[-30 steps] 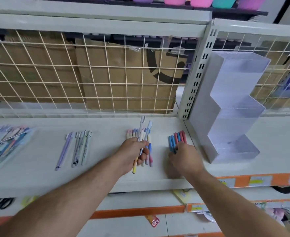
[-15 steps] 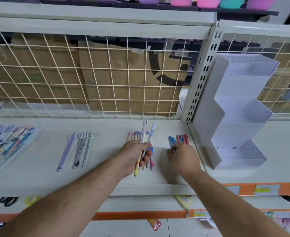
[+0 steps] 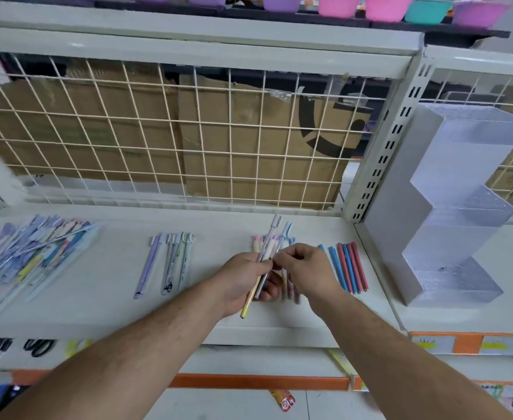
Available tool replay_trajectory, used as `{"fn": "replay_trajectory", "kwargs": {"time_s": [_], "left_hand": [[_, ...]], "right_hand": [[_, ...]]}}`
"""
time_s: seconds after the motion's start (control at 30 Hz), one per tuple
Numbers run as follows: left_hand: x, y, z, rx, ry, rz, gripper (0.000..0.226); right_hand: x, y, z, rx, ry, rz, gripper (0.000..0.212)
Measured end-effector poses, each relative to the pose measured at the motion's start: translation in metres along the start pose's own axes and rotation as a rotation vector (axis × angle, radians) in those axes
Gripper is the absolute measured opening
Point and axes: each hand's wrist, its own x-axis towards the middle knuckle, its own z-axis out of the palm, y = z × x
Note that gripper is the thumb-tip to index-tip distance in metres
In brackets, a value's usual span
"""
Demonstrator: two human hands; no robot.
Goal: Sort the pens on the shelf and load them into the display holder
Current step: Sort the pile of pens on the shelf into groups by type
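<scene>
Head view: the left hand point(image 3: 243, 280) grips a small bundle of slim pastel pens point(image 3: 274, 234). The right hand point(image 3: 306, 268) pinches one at mid-barrel, left of the stepped clear plastic display holder point(image 3: 461, 207). Red and blue pens point(image 3: 347, 266) lie in a row just left of the holder. Farther left, both hands partly hide a pastel pen pile point(image 3: 256, 242). Beyond lie lilac and grey pens point(image 3: 170, 262).
</scene>
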Motion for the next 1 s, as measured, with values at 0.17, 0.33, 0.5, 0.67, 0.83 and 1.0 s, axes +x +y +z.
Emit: {"fn": "replay_trajectory", "kwargs": {"time_s": [0.17, 0.33, 0.5, 0.67, 0.83, 1.0], "left_hand": [[-0.012, 0.0, -0.036, 0.016, 0.007, 0.019, 0.019], [-0.022, 0.001, -0.078, -0.011, 0.012, 0.006, 0.019], [-0.023, 0.0, -0.12, 0.138, 0.221, 0.026, 0.011], [-0.024, 0.0, -0.162, 0.29, 0.297, 0.004, 0.01], [-0.035, 0.006, -0.189, 0.448, 0.264, 0.034, 0.02], [-0.039, 0.01, -0.217, 0.727, 0.278, 0.048, 0.023]], "right_hand": [[-0.001, -0.009, 0.036, -0.008, -0.015, -0.023, 0.016], [0.0, -0.019, 0.081, -0.006, -0.024, -0.032, 0.023], [0.003, -0.029, 0.121, -0.005, -0.046, 0.0, 0.017], [0.005, -0.034, 0.16, 0.038, -0.07, 0.006, 0.012], [0.008, -0.037, 0.197, 0.016, -0.098, 0.015, 0.015], [0.016, -0.034, 0.227, -0.096, -0.042, 0.054, 0.017]]}}
